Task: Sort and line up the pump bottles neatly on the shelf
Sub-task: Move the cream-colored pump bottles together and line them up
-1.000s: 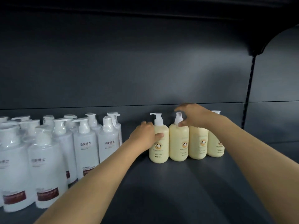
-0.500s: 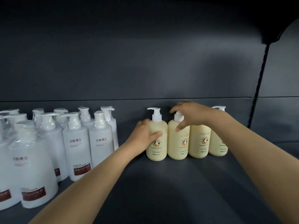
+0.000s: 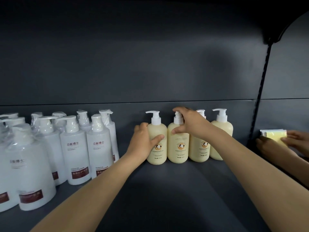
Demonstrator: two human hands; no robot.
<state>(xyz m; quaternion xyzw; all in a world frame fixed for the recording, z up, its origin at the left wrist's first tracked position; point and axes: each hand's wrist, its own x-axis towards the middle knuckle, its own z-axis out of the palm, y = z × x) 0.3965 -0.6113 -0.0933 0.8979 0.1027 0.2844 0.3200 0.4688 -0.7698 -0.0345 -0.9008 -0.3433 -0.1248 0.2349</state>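
Note:
Four cream pump bottles stand in a row at the back of the dark shelf [image 3: 167, 190]. My left hand [image 3: 143, 143] grips the leftmost cream bottle [image 3: 157, 156] from its left side, thumb across the front. My right hand [image 3: 192, 123] reaches over the second cream bottle [image 3: 178, 148], fingers curled over its pump head and thumb on its shoulder. The third cream bottle [image 3: 199, 148] is partly hidden behind my right wrist. The fourth cream bottle [image 3: 222, 128] stands free at the right end.
Several white conditioner pump bottles [image 3: 75, 148], some in plastic wrap, crowd the shelf's left side. A black upright post [image 3: 260, 97] divides the bays. Beyond it, another person's hands [image 3: 294, 139] hold a yellow pack [image 3: 274, 135].
My right thumb has slid down from the second bottle's pump to its shoulder. My left hand keeps its hold. Another person's hands with a yellow pack have come into view at right.

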